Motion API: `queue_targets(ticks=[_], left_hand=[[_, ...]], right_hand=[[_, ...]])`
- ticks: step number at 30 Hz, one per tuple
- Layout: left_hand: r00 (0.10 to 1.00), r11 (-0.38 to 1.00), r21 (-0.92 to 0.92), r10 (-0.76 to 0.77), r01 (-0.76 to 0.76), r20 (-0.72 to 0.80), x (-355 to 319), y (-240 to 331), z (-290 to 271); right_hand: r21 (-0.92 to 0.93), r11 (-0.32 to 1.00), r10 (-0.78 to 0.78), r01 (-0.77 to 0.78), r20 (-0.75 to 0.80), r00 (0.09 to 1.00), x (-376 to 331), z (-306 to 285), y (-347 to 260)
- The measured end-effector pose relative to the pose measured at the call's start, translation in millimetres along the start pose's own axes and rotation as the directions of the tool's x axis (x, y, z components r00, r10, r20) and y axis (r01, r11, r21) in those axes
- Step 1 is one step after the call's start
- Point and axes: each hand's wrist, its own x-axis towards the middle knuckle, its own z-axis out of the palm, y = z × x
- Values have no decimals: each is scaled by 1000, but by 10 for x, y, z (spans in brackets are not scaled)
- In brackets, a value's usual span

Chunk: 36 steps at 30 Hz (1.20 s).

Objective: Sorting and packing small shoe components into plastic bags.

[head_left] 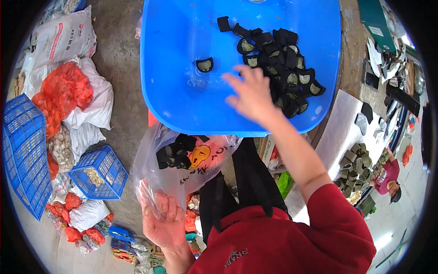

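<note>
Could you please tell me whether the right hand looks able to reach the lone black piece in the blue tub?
Probably yes: the right hand is over the tub with fingers spread, near the lone piece, and nothing visible lies between them.

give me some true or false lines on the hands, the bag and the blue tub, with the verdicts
1. The left hand holds a clear plastic bag. True.
2. The right hand is over the blue tub. True.
3. The bag is empty. False: black pieces are in it.
4. Everything in the tub lies in one heap. False: one black piece lies apart, left of the heap.
5. The right hand is clenched into a fist. False: its fingers are spread.
</note>
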Motion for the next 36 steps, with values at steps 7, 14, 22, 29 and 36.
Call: queue_targets(ticks=[7,14,22,29,36], left_hand=[[998,1000,27,-14,13,62,-33,-16,-16],[1000,999,33,12,-13,25,-21,-19,-42],[999,998,59,33,-34,33,-7,26,-89],[995,1000,14,24,-23,-97,-25,-77,34],[999,999,32,15,-16,42,8,-8,-35]], right_hand=[[-176,981,99,-83,86,991,351,561,841],[748,664,-98,-19,111,989,8,-81,17],[208,978,1,19,-99,995,191,-120,-94],[-290,944,217,-158,184,959,865,433,816],[577,812,69,-86,51,996,281,260,515]])
